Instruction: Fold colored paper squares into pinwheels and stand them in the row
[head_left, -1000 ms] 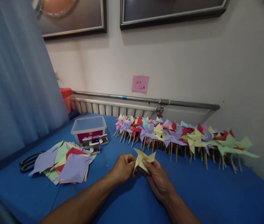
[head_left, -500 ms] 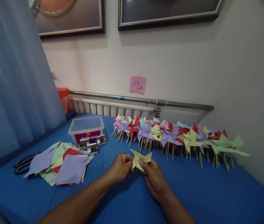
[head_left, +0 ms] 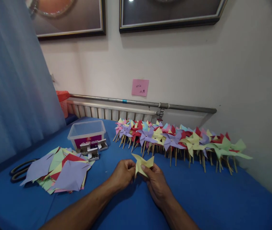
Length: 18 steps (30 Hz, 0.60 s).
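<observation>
A pale yellow paper pinwheel (head_left: 140, 163) is pinched in my right hand (head_left: 157, 182), with the thumb across its front near the centre. My left hand (head_left: 124, 172) is closed close against the pinwheel's left side. Its fingertips are partly behind the paper, and whatever they grip there is hidden. Both hands are held above the blue-covered table (head_left: 131, 210). Beyond them stand many finished pinwheels (head_left: 171, 140) on thin wooden sticks, in purple, red, yellow, pink and green.
At the left lies a pile of cut coloured paper (head_left: 70, 175), with black-handled scissors (head_left: 20, 171) beside it. Small open boxes (head_left: 93, 154) with dark bits inside sit before a clear plastic tub (head_left: 86, 129). A metal pipe (head_left: 136, 103) runs along the wall behind.
The camera view has shifted slightly, so the scene sits a little further left. Both hands keep almost the same pose around the yellow pinwheel.
</observation>
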Each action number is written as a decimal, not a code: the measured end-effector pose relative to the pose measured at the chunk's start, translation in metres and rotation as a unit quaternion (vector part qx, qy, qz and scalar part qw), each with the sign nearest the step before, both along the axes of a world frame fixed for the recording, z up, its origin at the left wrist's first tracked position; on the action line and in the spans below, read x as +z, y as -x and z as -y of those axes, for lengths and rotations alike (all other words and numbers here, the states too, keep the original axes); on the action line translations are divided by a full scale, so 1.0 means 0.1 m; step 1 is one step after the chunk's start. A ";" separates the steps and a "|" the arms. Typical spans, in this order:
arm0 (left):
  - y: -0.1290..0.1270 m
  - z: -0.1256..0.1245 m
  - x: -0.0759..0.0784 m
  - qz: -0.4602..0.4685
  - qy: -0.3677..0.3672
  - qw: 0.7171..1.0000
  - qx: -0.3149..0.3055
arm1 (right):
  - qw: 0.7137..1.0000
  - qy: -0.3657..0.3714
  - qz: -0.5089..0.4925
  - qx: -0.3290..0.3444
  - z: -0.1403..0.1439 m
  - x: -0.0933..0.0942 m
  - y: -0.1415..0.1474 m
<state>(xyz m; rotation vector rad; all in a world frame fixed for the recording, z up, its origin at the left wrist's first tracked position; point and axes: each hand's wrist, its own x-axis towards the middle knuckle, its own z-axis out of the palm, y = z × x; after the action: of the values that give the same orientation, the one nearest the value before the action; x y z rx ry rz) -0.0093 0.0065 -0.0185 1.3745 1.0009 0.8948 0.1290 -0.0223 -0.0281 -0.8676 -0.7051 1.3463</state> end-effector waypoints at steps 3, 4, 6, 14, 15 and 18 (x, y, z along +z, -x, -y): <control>0.00 0.01 0.00 -0.004 -0.007 1.000 0.002 | 1.000 0.000 -0.002 -0.008 -0.01 -0.01 0.01; 0.00 0.01 0.01 -0.005 -0.008 1.000 0.002 | 1.000 0.000 -0.001 -0.009 -0.01 -0.01 0.01; 0.00 0.01 0.02 -0.007 -0.010 1.000 0.001 | 1.000 -0.003 0.003 -0.007 -0.01 0.00 0.00; 0.02 0.02 0.04 -0.010 -0.015 1.000 -0.006 | 1.000 -0.001 0.010 -0.010 -0.01 -0.02 0.00; 0.02 0.02 0.04 -0.011 -0.016 1.000 -0.007 | 1.000 -0.002 0.014 -0.011 -0.01 -0.03 0.00; 0.03 0.01 0.02 -0.014 -0.015 1.000 -0.015 | 1.000 -0.007 0.021 -0.015 -0.03 -0.06 0.00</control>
<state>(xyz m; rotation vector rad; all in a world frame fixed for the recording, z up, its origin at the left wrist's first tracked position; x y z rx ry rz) -0.0119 0.0060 -0.0165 1.4275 0.9899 0.8731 0.1288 -0.0196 -0.0338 -0.8958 -0.7300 1.2976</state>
